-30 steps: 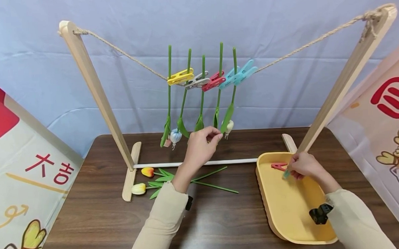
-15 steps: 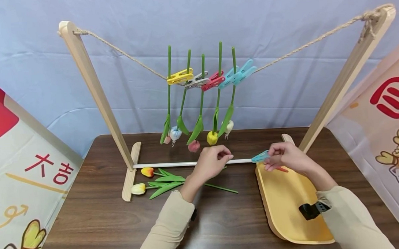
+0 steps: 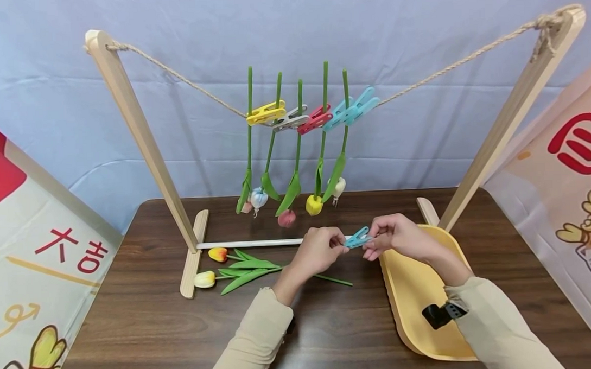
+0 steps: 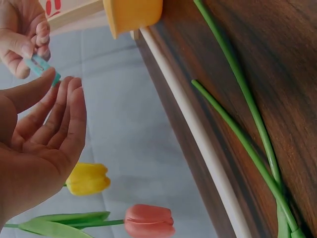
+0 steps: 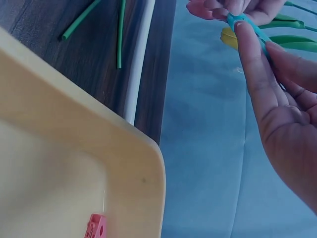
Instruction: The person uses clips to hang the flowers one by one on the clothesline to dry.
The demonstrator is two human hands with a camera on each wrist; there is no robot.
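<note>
Between my two hands, above the white rod, is a light blue clothespin. My left hand pinches its left end between thumb and fingertips. At the other end, the thumb and fingers of my right hand grip it. Behind and above, several artificial tulips hang heads down from a rope, among them a yellow tulip and a pink tulip. Yellow, grey, red and blue clothespins clip their stems. Two more lie on the table near my left forearm: an orange-yellow tulip and a white-yellow tulip.
A wooden frame with a sagging rope stands across the table, its posts joined low down by a white rod. Under my right forearm sits a yellow tray, with a red clothespin inside.
My right hand has lifted the blue clothespin out of the tray and carried it left. My left hand has come down and right from the hanging tulips and now grips the clothespin too.
</note>
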